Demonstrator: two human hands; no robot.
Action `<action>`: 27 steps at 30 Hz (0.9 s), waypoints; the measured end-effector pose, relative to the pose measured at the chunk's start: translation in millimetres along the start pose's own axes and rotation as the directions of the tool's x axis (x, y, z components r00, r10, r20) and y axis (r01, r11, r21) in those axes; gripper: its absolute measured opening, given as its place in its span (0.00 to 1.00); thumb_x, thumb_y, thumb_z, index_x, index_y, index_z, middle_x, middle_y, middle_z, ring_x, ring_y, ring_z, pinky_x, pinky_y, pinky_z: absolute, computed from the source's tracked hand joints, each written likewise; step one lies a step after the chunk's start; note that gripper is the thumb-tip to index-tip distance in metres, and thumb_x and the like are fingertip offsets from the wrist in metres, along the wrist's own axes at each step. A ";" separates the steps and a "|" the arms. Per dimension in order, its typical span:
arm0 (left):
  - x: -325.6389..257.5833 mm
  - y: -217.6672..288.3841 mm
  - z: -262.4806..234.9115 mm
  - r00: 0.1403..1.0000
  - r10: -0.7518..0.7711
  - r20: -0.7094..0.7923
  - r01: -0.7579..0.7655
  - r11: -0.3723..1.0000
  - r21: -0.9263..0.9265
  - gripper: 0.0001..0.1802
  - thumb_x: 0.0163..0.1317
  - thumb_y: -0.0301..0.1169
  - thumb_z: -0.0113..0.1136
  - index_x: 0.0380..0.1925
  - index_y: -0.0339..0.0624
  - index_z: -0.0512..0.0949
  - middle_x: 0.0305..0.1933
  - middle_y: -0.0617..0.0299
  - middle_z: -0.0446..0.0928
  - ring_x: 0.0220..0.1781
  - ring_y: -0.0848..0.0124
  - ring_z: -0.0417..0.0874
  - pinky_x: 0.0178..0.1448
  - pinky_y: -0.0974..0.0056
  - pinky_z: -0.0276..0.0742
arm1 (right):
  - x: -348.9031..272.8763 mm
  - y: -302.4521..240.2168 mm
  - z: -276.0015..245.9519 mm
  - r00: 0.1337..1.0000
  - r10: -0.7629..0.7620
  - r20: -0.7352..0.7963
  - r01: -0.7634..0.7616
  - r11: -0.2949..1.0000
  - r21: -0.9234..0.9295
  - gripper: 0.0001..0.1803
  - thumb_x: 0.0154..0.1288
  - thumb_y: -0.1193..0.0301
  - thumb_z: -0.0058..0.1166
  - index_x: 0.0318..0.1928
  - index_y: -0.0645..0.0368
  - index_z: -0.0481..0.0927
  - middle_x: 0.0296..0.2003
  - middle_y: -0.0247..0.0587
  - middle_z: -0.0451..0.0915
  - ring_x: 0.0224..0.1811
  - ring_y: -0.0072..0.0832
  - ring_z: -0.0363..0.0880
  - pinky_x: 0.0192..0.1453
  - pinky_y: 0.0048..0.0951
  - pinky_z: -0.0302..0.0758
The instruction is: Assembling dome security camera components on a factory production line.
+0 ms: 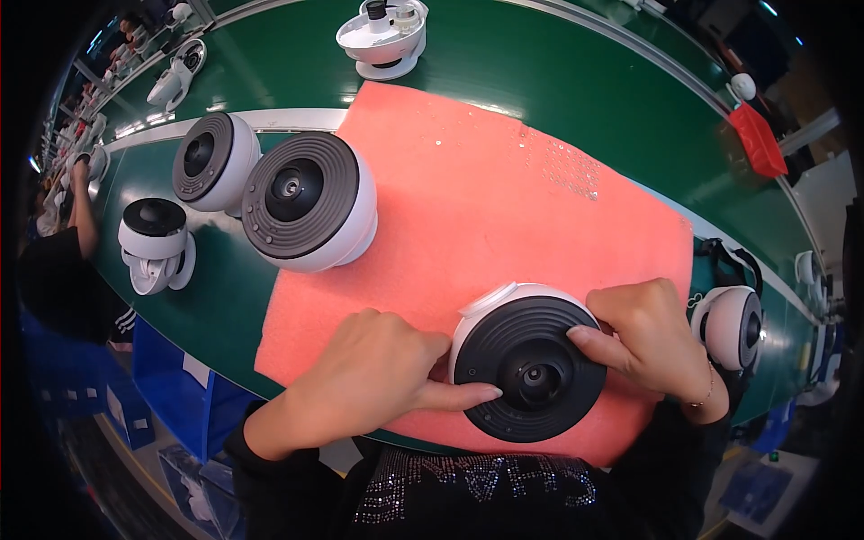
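Observation:
A round white security camera with a black, ring-grooved face (533, 367) rests on the near part of a pink foam mat (450, 234), its lens turned up toward me. My left hand (369, 373) grips its left side, the thumb lying on the black face and the other fingers curled by the white shell. At the upper right of the camera, my right hand (643, 333) presses a thumb on the face's edge, with its fingers bent round the rim. The undersides of both grips are hidden. Several small shiny screws (571, 169) lie on the far right of the mat.
Two larger-looking cameras with grey faces (301, 198) (205, 157) stand left of me, beside a smaller one (155, 243). Another camera (731, 326) is at right, near black straps. Beyond runs a green conveyor (522, 63) carrying an open white housing (382, 40). A red bin (758, 141) sits far right; a co-worker (63, 270) is at left.

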State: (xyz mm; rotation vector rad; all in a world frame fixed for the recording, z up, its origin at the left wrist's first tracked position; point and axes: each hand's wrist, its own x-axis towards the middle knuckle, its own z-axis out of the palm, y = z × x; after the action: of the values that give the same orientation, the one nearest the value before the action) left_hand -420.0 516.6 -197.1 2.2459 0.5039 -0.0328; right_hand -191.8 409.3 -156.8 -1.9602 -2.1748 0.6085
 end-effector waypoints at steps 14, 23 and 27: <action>-0.7 -7.0 -0.5 0.998 -0.052 0.044 0.056 0.994 -0.092 0.24 0.44 0.48 0.66 0.12 0.35 0.74 0.10 0.59 0.70 0.12 0.65 0.73 0.19 0.67 0.66 | 6.2 -35.5 -8.3 0.859 -0.511 0.023 0.511 0.860 0.006 0.21 0.47 0.63 0.57 0.42 0.62 0.76 0.42 0.45 0.73 0.43 0.35 0.72 0.46 0.32 0.66; 2.6 -7.1 1.5 0.999 -0.015 0.045 0.019 0.996 -0.083 0.23 0.45 0.47 0.65 0.13 0.35 0.75 0.10 0.58 0.71 0.13 0.65 0.74 0.20 0.66 0.66 | 0.7 -22.3 0.9 0.953 -0.265 -0.147 0.289 0.942 0.169 0.28 0.52 0.62 0.58 0.51 0.64 0.70 0.50 0.52 0.70 0.51 0.45 0.71 0.53 0.39 0.68; 5.4 -4.2 0.0 0.996 -0.017 0.092 0.032 0.985 -0.170 0.24 0.45 0.48 0.65 0.13 0.35 0.76 0.10 0.58 0.71 0.13 0.66 0.74 0.21 0.67 0.67 | -9.9 -15.9 12.5 0.986 -0.108 -0.128 0.139 0.953 0.269 0.28 0.53 0.66 0.55 0.53 0.67 0.66 0.51 0.54 0.68 0.51 0.47 0.70 0.55 0.40 0.67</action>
State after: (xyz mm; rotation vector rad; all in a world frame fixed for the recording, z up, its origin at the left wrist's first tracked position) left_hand -416.6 521.0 -201.1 2.0597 0.4676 -0.0996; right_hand -209.8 396.2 -160.3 -1.6605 -2.0026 0.7203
